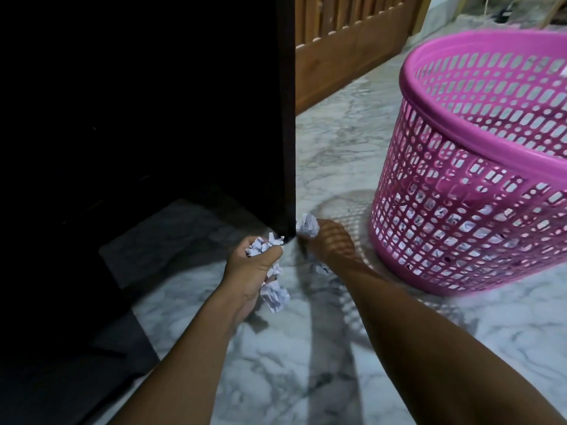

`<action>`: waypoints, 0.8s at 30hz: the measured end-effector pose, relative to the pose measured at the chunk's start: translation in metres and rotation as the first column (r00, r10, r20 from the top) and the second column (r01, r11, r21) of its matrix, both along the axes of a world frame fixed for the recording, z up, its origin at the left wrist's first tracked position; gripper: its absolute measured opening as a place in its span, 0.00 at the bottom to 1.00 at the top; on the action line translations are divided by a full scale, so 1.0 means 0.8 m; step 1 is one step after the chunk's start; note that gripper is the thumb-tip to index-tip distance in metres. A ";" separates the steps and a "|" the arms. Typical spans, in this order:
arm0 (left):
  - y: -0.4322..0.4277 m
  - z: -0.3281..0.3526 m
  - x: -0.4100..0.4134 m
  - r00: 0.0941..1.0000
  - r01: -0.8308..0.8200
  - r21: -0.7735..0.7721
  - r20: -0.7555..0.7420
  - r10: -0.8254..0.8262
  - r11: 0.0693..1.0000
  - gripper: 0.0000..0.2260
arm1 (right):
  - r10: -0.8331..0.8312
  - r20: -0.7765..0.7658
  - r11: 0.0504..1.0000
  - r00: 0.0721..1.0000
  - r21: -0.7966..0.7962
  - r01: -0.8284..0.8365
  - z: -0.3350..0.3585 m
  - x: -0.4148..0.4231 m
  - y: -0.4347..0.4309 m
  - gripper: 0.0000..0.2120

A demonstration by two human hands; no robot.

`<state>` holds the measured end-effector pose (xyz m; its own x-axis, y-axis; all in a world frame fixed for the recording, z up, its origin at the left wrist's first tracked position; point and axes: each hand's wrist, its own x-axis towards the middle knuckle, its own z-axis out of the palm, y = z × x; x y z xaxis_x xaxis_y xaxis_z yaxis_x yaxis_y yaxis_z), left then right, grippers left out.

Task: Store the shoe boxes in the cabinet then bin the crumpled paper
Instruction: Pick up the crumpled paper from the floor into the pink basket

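Several paper wads [274,297] are gripped in the curled left hand [248,271]; one ball [307,226] is pinched by the right hand [329,242] at the cabinet edge [289,148], one basket [445,210] near

Basket [478,167]: pink, perforated lattice. Paper [274,294]: white with dark print marks. Floor [337,142]: white marble, grey veining. Cabinet [147,102]: near-black.

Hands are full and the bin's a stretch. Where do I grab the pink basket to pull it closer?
Free one of your hands first. Take the pink basket by its thick, smooth rim on the near left side, hooking fingers over from above. It stands upright with its top open, and the slotted side probably gives a poorer hold.
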<state>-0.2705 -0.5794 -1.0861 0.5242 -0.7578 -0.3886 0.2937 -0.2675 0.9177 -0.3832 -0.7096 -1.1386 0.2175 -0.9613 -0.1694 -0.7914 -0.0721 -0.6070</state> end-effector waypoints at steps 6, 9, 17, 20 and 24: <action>-0.001 -0.003 -0.001 0.998 0.039 0.014 -0.052 -0.038 0.999 0.07 | -0.019 0.040 1.000 0.999 -0.020 0.020 0.006 -0.008 0.014 0.13; 0.001 -0.003 0.002 0.994 0.098 0.037 0.050 -0.100 0.995 0.09 | -0.049 0.134 0.998 0.990 -0.030 0.053 -0.003 -0.023 0.025 0.16; 0.034 -0.040 -0.013 0.696 0.431 0.280 0.502 -0.514 0.858 0.15 | -0.146 0.282 0.979 0.948 0.181 0.097 -0.014 -0.069 0.062 0.22; 0.042 -0.053 -0.029 0.602 0.449 0.369 0.548 -0.581 0.814 0.16 | -0.165 0.278 0.973 0.946 0.200 0.111 0.010 -0.073 0.078 0.21; 0.051 -0.061 -0.042 0.588 0.390 0.394 0.589 -0.554 0.832 0.12 | -0.203 0.135 0.978 0.970 -0.013 0.207 -0.013 -0.080 0.076 0.14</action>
<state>-0.3043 -0.5388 -1.1349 0.2885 -0.9203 -0.2642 -0.5820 -0.3877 0.7148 -0.4469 -0.6492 -1.1488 0.0343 -0.9914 -0.1260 -0.7037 0.0655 -0.7074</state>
